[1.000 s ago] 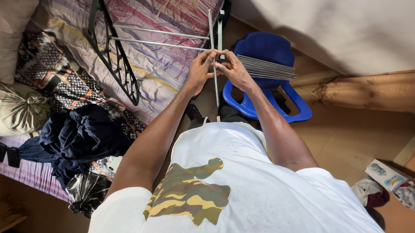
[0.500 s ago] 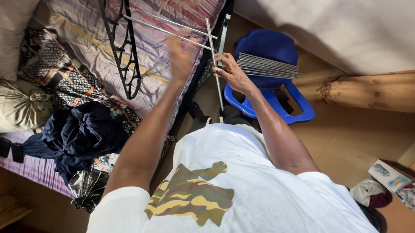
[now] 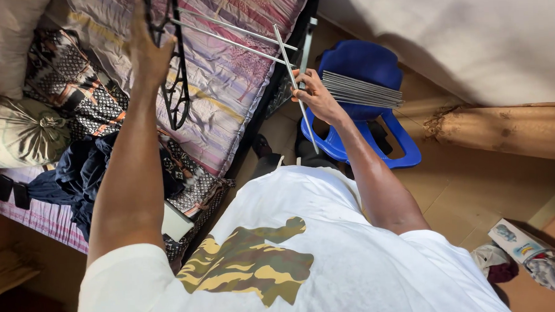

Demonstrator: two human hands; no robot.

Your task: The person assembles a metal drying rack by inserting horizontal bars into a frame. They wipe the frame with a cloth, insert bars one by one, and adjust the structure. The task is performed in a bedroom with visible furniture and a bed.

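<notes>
My right hand [image 3: 316,94] is closed around a thin silver metal rod [image 3: 301,106] that stands nearly upright between the bed and a blue plastic chair [image 3: 357,150]. A bundle of several similar rods [image 3: 362,89] lies across the chair seat, just right of that hand. My left hand [image 3: 146,48] is stretched far out over the bed, fingers extended, against a black metal frame [image 3: 176,98] lying on the mattress; its fingertips run off the top edge. Two more silver rods [image 3: 236,39] lie on the striped bed cover [image 3: 226,96].
On the bed's left side are dark clothes [image 3: 84,175], a patterned cloth [image 3: 72,83] and a tied sack [image 3: 18,131]. A small box and crumpled cloth [image 3: 527,255] lie on the floor at lower right. A wall and a rough ledge [image 3: 504,126] run along the right.
My hands have come apart: the left hand left the rod and swung left and forward over the bed to the black frame. My right hand keeps the rod by the chair.
</notes>
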